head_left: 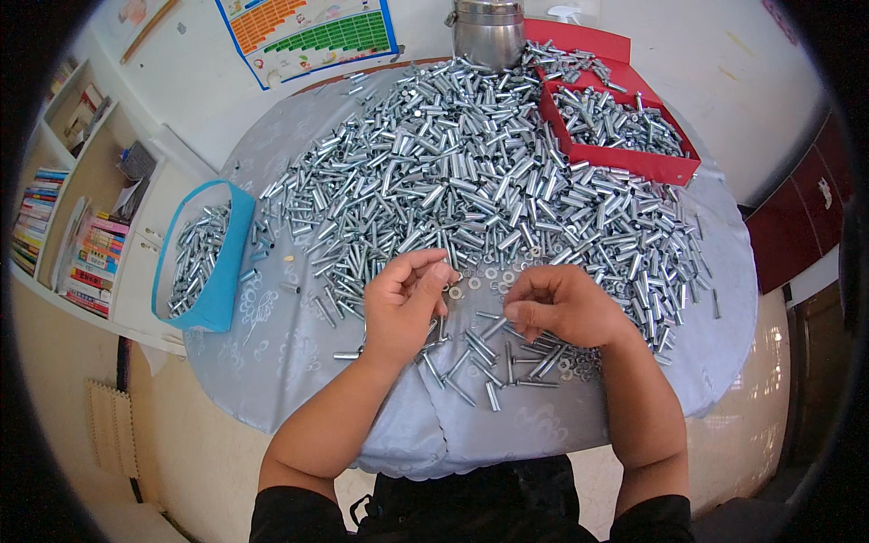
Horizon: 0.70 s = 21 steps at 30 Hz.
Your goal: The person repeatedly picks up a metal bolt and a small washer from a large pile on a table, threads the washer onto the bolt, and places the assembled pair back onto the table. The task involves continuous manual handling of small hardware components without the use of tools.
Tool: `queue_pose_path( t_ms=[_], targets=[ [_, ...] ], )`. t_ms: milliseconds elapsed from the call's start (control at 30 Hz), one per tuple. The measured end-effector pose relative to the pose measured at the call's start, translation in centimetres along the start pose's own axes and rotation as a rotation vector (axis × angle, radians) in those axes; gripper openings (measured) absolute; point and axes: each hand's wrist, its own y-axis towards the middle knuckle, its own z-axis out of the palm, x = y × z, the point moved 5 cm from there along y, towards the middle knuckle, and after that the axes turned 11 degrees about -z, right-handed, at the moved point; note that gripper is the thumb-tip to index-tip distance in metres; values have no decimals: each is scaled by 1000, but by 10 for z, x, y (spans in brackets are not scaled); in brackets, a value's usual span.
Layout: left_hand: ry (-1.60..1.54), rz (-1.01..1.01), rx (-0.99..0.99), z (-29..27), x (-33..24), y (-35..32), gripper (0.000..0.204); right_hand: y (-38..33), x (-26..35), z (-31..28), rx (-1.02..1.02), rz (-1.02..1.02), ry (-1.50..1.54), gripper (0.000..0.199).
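I see both hands low in the middle of the frame, over the near edge of the big pile of metal tubes (471, 172) that covers the round desk (272, 353). My left hand (405, 303) is curled, thumb and fingers pinched near a small washer (455, 292) — whether it actually grips anything I cannot tell. My right hand (561, 306) is curled too, fingertips drawn together at its left side, and what they hold, if anything, is hidden.

The loose tubes (493, 357) nearest me lie just below and between the two hands, fanned out with their long axes running mostly from lower left to upper right. The right hand sits closer to them — nearly touching.

A blue tray (222, 271) with tubes stands at the left of the frame, a red tray (634, 161) at the upper right, and a steel canister (489, 32) at the top.
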Motion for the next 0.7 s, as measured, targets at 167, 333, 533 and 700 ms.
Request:
queue_pose_path(
  t_ms=[167,333,533,700],
  targets=[
    [4,27,-2,3,-3,0,19,-5,15,-62,-765,-509,494,36],
    [2,-12,-29,4,-1,0,18,0,11,-54,-686,-504,419,54],
    [33,53,-144,-10,-11,4,17,-1,4,-44,-658,-356,214,32],
    [36,93,-278,-29,-20,9,14,-1,1,-46,-718,-316,96,25]
  ],
)
